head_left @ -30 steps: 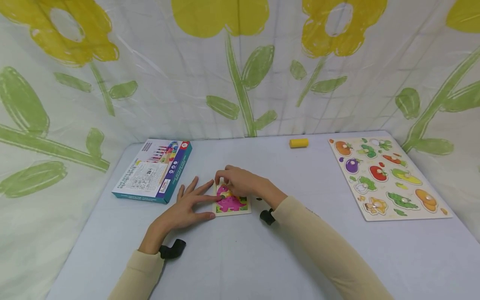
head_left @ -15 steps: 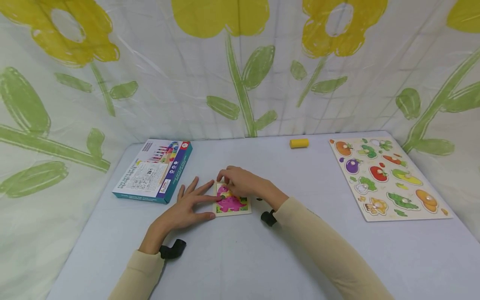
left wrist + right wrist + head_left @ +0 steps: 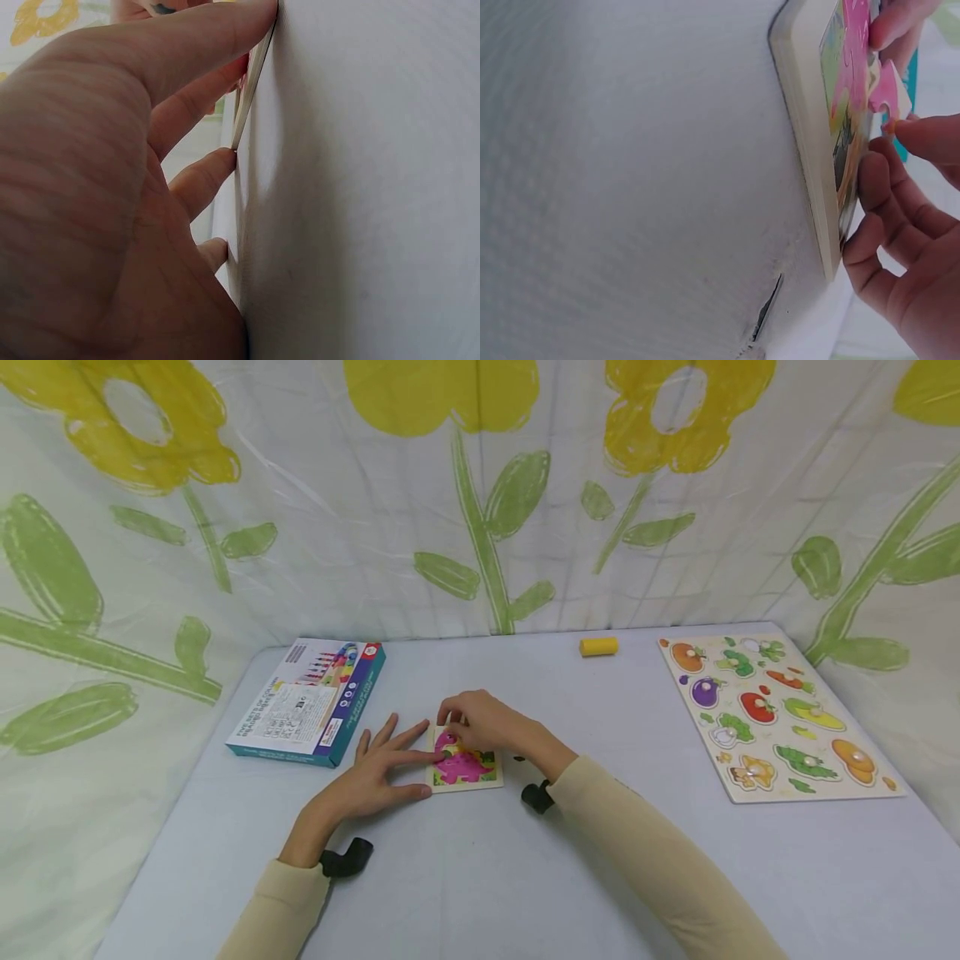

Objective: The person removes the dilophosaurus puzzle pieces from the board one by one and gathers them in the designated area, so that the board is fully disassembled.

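A small jigsaw puzzle (image 3: 463, 770) of a pink dinosaur lies in a pale wooden tray in the head view. My left hand (image 3: 363, 785) has its fingers spread; the thumb and other fingertips touch the tray's left side and the index finger rests on the picture. In the left wrist view those fingers meet the tray edge (image 3: 253, 90). Over the top of the puzzle, my right hand (image 3: 491, 724) pinches a pink puzzle piece (image 3: 886, 88), which stands tilted up from the picture in the right wrist view. Part of the puzzle is hidden under that hand.
A flat cardboard box (image 3: 300, 702) lies at the back left. A yellow cylinder (image 3: 597, 647) is near the back edge, and a vegetable peg board (image 3: 780, 718) lies at the right. A small dark mark (image 3: 768, 307) shows on the white cloth beside the tray.
My right hand has shifted slightly to the right, its fingers lifting a little over the puzzle's top. The left hand stays in place, and so does the tray.
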A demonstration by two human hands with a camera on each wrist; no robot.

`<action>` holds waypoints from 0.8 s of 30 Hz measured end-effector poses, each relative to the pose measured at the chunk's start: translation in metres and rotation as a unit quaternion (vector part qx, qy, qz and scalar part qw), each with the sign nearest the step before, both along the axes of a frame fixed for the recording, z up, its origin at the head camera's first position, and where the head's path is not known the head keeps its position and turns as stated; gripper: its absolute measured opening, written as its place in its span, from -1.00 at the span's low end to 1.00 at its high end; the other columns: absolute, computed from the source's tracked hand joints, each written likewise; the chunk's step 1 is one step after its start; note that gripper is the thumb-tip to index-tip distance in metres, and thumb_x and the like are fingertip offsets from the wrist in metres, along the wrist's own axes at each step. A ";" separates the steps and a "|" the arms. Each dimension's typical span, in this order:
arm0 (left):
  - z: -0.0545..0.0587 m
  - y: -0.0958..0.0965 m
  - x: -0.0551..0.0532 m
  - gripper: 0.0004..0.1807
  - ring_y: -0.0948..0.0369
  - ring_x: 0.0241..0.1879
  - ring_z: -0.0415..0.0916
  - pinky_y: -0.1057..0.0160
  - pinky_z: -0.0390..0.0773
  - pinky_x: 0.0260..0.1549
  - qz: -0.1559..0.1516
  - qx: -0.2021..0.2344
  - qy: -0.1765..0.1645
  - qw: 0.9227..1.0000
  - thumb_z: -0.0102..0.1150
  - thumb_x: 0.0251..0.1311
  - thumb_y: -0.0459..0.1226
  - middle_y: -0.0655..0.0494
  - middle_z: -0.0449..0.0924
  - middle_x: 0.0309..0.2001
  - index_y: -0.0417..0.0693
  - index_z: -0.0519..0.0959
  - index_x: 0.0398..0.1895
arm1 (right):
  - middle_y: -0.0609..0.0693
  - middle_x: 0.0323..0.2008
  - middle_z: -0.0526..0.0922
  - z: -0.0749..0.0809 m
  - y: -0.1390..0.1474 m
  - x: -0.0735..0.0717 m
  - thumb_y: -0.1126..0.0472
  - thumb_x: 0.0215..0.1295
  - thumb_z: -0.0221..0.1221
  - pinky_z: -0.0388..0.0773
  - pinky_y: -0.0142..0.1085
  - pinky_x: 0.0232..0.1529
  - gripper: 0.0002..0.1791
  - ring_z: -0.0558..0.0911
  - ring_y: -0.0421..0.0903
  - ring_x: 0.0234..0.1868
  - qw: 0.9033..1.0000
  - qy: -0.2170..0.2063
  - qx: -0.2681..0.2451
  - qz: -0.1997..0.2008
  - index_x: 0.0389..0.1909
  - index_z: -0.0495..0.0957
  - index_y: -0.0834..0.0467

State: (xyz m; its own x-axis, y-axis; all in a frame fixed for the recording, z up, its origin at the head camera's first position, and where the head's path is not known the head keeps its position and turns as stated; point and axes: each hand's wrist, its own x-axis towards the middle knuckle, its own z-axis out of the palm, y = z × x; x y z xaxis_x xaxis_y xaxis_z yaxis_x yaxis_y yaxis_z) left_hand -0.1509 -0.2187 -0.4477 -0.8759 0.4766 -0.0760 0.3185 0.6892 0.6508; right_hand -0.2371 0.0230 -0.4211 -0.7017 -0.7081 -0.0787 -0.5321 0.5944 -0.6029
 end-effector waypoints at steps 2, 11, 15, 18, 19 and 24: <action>0.000 0.000 0.000 -0.50 -0.28 0.73 -0.48 -0.56 -0.61 0.50 0.000 -0.001 0.002 1.000 0.40 0.29 0.03 0.08 0.07 0.73 0.41 0.67 0.31 | 0.06 -0.05 0.78 0.000 0.000 0.000 0.26 0.57 0.14 0.69 -0.19 0.05 -0.80 0.67 -0.08 -0.14 1.000 -0.006 -0.007 -0.006 0.06 0.69 0.12; -0.001 0.000 0.000 -0.49 -0.29 0.73 -0.48 -0.57 -0.62 0.49 -0.001 -0.001 0.002 1.000 0.40 0.29 0.02 0.08 0.07 0.73 0.41 0.66 0.32 | 0.05 -0.08 0.78 -0.001 0.002 0.000 0.26 0.56 0.18 0.66 -0.22 0.03 -0.82 0.64 -0.08 -0.12 0.999 -0.021 -0.029 -0.024 0.01 0.72 0.11; -0.001 0.000 0.001 -0.49 -0.29 0.73 -0.49 -0.56 -0.63 0.49 0.001 0.000 0.001 1.000 0.40 0.29 0.03 0.09 0.07 0.73 0.42 0.66 0.32 | 0.03 -0.08 0.78 -0.002 0.003 -0.002 0.25 0.55 0.18 0.66 -0.18 0.04 -0.82 0.65 -0.08 -0.11 0.998 -0.039 -0.038 -0.039 -0.02 0.74 0.06; 0.000 0.000 0.001 -0.49 -0.28 0.73 -0.48 -0.56 -0.63 0.49 0.002 -0.002 0.002 1.000 0.40 0.28 0.03 0.08 0.07 0.73 0.43 0.66 0.32 | 0.00 -0.08 0.78 -0.003 0.003 -0.004 0.24 0.55 0.18 0.65 -0.17 0.05 -0.82 0.65 -0.10 -0.12 0.997 -0.042 -0.037 -0.044 -0.02 0.74 0.04; 0.000 0.000 0.001 -0.49 -0.28 0.73 -0.48 -0.56 -0.63 0.49 0.002 -0.002 0.002 1.000 0.40 0.28 0.03 0.08 0.07 0.73 0.43 0.66 0.32 | 0.00 -0.09 0.78 -0.003 0.004 -0.004 0.23 0.55 0.18 0.65 -0.17 0.05 -0.82 0.66 -0.10 -0.12 0.997 -0.043 -0.039 -0.044 -0.02 0.75 0.04; -0.001 0.000 0.000 -0.49 -0.27 0.74 -0.48 -0.56 -0.61 0.50 0.001 -0.005 0.004 1.000 0.41 0.28 0.02 0.09 0.08 0.73 0.44 0.66 0.32 | 0.00 -0.11 0.79 -0.002 0.007 -0.005 0.24 0.54 0.21 0.63 -0.26 -0.01 -0.83 0.66 -0.13 -0.17 0.997 -0.047 -0.053 -0.043 -0.01 0.75 0.07</action>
